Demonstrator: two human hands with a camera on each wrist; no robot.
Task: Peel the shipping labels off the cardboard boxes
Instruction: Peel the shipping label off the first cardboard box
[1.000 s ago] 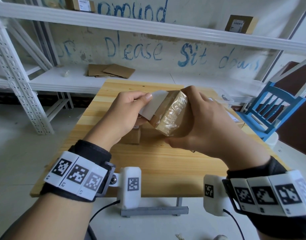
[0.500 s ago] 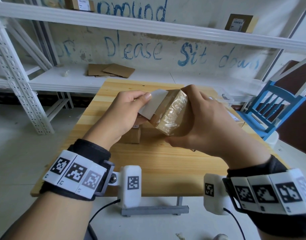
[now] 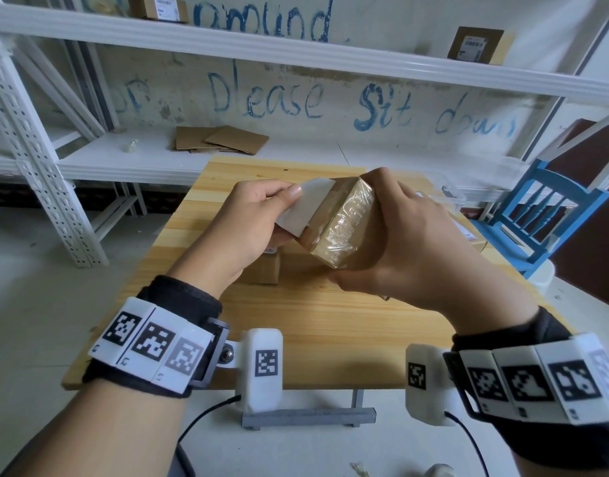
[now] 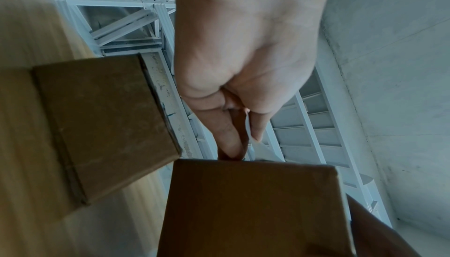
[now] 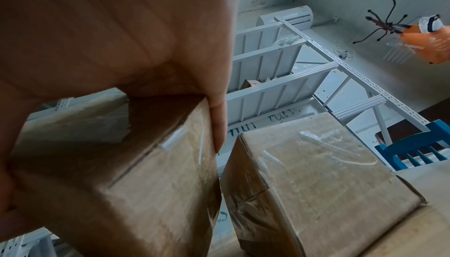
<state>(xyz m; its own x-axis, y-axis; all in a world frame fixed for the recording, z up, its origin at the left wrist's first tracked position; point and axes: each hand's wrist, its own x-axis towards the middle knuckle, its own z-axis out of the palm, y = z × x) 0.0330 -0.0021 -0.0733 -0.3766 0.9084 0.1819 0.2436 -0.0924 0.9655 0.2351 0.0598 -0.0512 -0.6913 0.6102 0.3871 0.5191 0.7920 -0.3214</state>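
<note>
Here, your right hand (image 3: 413, 249) grips a small cardboard box (image 3: 341, 228) wrapped in clear tape, fingers and thumb curled round it, holding it tilted above the middle of the wooden table (image 3: 296, 325). At nine o'clock of the box, your left hand (image 3: 248, 222) pinches the white shipping label (image 3: 304, 210) between thumb and forefinger; the label stands partly lifted off the box's left face, its lower edge touching the cardboard. In the left wrist view the thumb and finger (image 4: 228, 136) press together on the thin sheet just above the box's top edge.

Beneath your left hand, at seven o'clock of the held box, a second small box (image 3: 261, 270) sits on the table. At three o'clock, mostly hidden behind your right hand, another taped box (image 5: 316, 174) rests on the tabletop. A blue chair (image 3: 551, 215) stands beyond the table's right edge. At twelve o'clock, flattened cardboard pieces (image 3: 220, 141) lie on the low white shelf (image 3: 124, 163), and a labelled box (image 3: 475, 44) leans on the upper shelf at one o'clock.
</note>
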